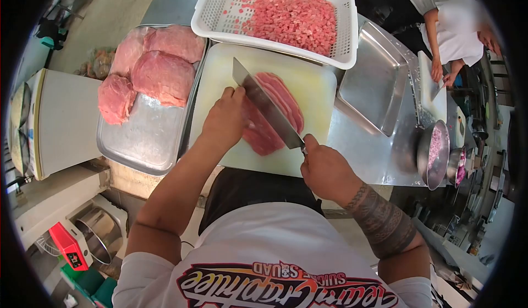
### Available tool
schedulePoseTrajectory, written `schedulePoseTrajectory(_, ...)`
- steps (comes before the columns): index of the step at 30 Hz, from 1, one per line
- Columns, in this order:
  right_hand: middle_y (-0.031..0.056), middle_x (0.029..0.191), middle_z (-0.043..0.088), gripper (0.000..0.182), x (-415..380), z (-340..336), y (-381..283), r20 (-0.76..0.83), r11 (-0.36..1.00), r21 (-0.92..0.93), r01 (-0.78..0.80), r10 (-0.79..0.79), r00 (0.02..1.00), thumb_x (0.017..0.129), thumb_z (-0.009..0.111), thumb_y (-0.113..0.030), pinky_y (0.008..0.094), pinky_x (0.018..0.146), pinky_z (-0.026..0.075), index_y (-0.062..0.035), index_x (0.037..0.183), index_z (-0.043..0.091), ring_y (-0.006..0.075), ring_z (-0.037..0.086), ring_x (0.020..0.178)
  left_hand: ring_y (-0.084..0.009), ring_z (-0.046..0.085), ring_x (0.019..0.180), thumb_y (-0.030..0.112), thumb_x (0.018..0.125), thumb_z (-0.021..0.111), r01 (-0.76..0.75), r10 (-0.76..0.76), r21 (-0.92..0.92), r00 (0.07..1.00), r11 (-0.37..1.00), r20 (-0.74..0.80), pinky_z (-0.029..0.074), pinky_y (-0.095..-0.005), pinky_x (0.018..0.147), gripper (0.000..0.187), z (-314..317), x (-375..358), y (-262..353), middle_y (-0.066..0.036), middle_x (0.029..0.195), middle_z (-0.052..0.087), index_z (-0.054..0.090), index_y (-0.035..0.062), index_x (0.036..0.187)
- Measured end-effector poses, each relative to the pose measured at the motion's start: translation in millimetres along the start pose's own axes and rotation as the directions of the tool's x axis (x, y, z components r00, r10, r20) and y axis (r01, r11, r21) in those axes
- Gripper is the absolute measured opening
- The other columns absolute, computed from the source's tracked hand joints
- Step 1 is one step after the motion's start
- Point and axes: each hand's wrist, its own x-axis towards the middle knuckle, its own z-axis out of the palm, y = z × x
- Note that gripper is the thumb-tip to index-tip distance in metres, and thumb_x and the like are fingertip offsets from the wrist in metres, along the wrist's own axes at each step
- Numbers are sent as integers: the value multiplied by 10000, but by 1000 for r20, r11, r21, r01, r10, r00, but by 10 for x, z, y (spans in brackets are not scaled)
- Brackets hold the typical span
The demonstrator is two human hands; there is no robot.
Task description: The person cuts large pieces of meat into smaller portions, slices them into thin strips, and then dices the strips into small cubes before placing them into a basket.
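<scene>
Silver rectangular metal tray point(144, 120): large pink raw meat pieces point(163, 78) held toward its far end. Left hand point(225, 118): fingers curled together, fingertips set near the wide steel cleaver blade point(268, 105). Pale plastic cutting board point(220, 69): pink-red sliced meat point(264, 127) laid at its middle, crossed diagonally by the blade. White perforated plastic basket point(275, 49): small pink meat cubes point(291, 16) contained, beyond the board. Right hand point(325, 168): closed around the cleaver's handle point(304, 149).
</scene>
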Motion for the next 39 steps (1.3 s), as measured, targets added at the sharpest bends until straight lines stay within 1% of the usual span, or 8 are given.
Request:
schedulePoseTrajectory(10,257,878,724,204,789,423,-171,-222,992,18,124,-117,968,971,521,-60,554,762,567,29,1154,502,461,724,864,-440,655,1177,124,768,918,-37,40,67,998,997,-46,579,-485,973,791,33,4,-6,-222,1326,561,462,-15,1398)
schedulePoseTrajectory(16,263,860,721,194,152,187,-128,-20,999,-46,21,-22,1000,966,534,-65,549,723,577,13,1142,512,446,731,826,-465,614,1236,114,766,904,12,-12,9,1000,1000,-6,547,-507,1005,843,57,-60,27,-251,1406,542,441,-28,1456)
schedulePoseTrajectory(20,272,855,714,188,607,658,-39,-168,999,-9,43,-44,985,953,535,-57,542,718,580,14,1125,514,441,730,811,-466,609,1246,115,775,902,-25,31,78,996,997,-80,545,-513,1005,836,202,-43,-84,-248,1428,533,441,-12,1462)
schedulePoseTrajectory(22,274,859,711,190,796,710,-80,-219,998,-12,64,-65,974,945,540,-54,541,714,581,11,1121,513,440,731,809,-461,608,1251,121,779,903,21,-21,57,1000,998,-13,542,-516,1008,842,109,-51,-9,-245,1444,530,440,-9,1470)
schedulePoseTrajectory(25,260,856,711,218,451,619,-1,-237,992,-37,123,-128,963,943,559,-74,539,704,580,18,1136,516,434,729,792,-452,613,1247,129,778,904,31,-30,33,999,999,-19,543,-512,1005,841,104,-94,-19,-239,1449,532,450,-2,1473)
schedulePoseTrajectory(30,233,848,710,283,-291,576,178,-16,994,-85,-66,65,998,931,570,-77,550,719,571,29,1188,519,437,715,780,-439,635,1200,113,754,911,-69,63,-35,989,997,-133,559,-489,977,816,216,-108,-135,-224,1414,552,495,19,1449)
schedulePoseTrajectory(33,241,851,705,299,281,977,308,-212,998,-35,45,-51,976,917,575,-67,553,727,569,30,1193,514,446,713,796,-424,643,1180,95,735,918,-56,47,-74,991,996,-122,565,-477,959,799,216,-87,-155,-209,1396,565,523,35,1427)
schedulePoseTrajectory(39,263,834,695,258,233,535,186,-235,997,-17,70,-72,969,907,573,-58,565,735,565,24,1143,511,466,707,800,-413,651,1162,134,695,949,-18,9,-117,997,993,-82,571,-478,947,800,103,-102,-134,-194,1353,582,545,48,1381)
